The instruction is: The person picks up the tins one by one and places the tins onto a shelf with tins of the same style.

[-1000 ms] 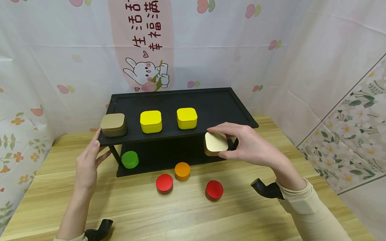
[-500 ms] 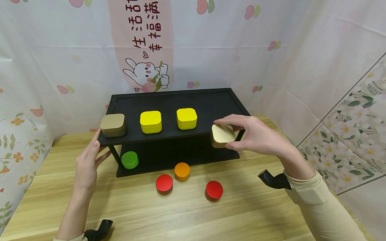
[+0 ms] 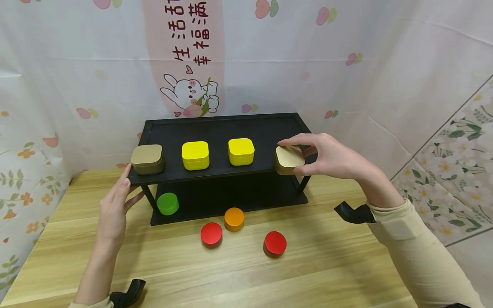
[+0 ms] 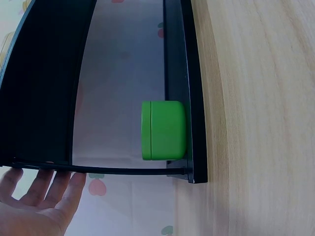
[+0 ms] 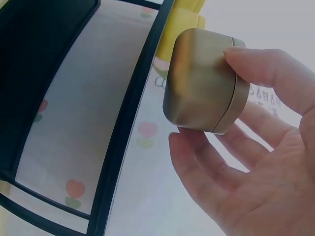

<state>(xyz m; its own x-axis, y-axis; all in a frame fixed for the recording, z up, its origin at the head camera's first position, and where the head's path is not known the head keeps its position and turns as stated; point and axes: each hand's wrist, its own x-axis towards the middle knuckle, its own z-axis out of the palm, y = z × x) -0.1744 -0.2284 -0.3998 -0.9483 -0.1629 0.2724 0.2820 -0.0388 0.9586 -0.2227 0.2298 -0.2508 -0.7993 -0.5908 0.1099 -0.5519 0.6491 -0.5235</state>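
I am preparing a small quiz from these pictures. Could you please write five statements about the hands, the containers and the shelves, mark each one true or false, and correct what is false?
1. The right hand holds a gold box. True.
2. The left hand holds a red container. False: the left hand touches the left end of the top shelf.
3. Two yellow boxes stand on the top shelf. True.
4. The green container lies on the table. False: the green container is on the bottom shelf.
5. The orange container is in nobody's hand. True.
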